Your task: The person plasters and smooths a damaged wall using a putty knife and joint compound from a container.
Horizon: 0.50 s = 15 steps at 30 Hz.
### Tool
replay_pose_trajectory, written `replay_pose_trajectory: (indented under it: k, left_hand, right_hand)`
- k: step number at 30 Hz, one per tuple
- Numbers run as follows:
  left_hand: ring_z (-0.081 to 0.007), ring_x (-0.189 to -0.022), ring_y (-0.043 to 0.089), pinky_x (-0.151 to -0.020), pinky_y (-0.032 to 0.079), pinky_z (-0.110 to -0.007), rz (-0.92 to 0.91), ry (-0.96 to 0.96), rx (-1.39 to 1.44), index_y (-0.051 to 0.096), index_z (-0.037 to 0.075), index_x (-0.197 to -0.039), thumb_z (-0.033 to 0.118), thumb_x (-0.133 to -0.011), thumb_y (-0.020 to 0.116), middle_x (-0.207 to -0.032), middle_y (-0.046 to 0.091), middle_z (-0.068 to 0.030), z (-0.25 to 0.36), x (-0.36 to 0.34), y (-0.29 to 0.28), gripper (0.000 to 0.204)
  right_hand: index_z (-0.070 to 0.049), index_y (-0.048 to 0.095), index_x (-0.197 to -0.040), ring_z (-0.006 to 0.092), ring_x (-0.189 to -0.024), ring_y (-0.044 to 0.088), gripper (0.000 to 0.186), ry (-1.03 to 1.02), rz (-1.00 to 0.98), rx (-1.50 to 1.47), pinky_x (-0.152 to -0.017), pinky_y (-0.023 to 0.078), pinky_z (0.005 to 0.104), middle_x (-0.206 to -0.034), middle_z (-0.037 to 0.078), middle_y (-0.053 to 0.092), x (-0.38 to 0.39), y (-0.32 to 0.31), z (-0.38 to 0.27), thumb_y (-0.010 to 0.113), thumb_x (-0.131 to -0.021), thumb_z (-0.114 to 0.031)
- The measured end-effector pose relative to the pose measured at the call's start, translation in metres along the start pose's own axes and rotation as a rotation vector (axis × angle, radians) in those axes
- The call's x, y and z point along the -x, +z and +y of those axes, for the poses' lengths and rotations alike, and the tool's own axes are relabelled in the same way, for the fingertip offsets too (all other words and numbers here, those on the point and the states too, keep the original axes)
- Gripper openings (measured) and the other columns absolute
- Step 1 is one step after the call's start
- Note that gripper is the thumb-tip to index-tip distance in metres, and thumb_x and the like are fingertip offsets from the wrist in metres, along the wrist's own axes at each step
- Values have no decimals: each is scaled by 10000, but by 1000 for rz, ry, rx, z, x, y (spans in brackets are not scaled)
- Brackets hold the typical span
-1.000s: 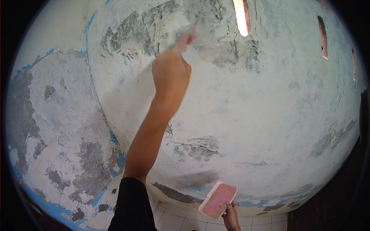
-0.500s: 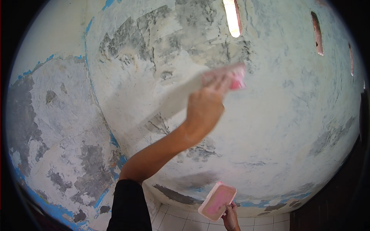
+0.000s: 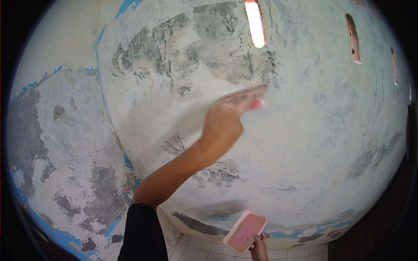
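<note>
My left hand (image 3: pixel 223 124) is stretched up to the wall, its fingers closed round a wide putty knife (image 3: pixel 244 96). The knife has a long pinkish blade edge and a bright pink part near its right end. It lies at or very near the wall surface, slightly blurred, tilted up to the right. Low in the view, my right hand (image 3: pixel 259 245) grips the edge of a shallow pink rectangular tray (image 3: pixel 235 219). A brighter pink patch covers the tray's inside, and its rim is whitish.
The patchy wall (image 3: pixel 296 143) shows whitish filler, grey bare areas and blue paint remnants. Narrow upright slots (image 3: pixel 255 26) pierce it at the upper right. An adjoining wall (image 3: pixel 65 143) meets it at the left corner. White floor tiles (image 3: pixel 196 252) lie below; a dark area borders the right.
My left hand and the putty knife have moved down and slightly left along the wall. The tray sits slightly lower in my right hand; the view has shifted a little.
</note>
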<state>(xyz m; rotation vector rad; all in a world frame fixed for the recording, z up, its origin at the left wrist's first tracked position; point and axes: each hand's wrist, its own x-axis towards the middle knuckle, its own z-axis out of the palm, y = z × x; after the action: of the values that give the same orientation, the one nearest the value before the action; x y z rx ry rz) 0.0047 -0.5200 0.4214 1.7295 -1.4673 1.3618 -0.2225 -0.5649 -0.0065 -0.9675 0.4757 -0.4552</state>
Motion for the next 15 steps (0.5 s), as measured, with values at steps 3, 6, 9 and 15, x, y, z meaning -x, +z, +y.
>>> replay_pose_trajectory:
  k: [3,6,9,15]
  left_hand:
    - [-291,-603,681,-618,525,-420,258,-250,-24,685,209,-1268,-61,-815,536,-808,701,-185,-12,-39,-48,548]
    - [-286,-630,688,-592,502,-410,444,-184,-187,669,211,-1289,-66,-814,547,-752,661,-220,-60,-76,-51,563]
    - [-308,-668,691,-605,536,-409,372,-127,-246,670,118,-1241,-59,-784,574,-792,690,-180,-73,-88,-8,500]
    - [-310,-781,707,-645,564,-419,205,89,-164,624,27,-1242,-59,-758,569,-970,718,-163,3,-36,16,494]
  right_hand:
    - [-88,408,-1351,159,-730,609,525,-34,6,9,-521,528,296,-995,81,613,4,4,-6,579,-988,-426]
    - [-84,409,-1349,162,-694,607,530,-22,-104,0,-502,531,297,-977,90,618,7,-1,-11,582,-988,-431]
    - [-85,376,-1371,164,-702,609,555,-43,-103,38,-508,540,300,-988,94,616,-6,-9,5,579,-990,-434]
    - [-81,285,-1435,160,-703,595,588,6,-65,16,-524,537,306,-987,91,612,-9,3,3,551,-1010,-389]
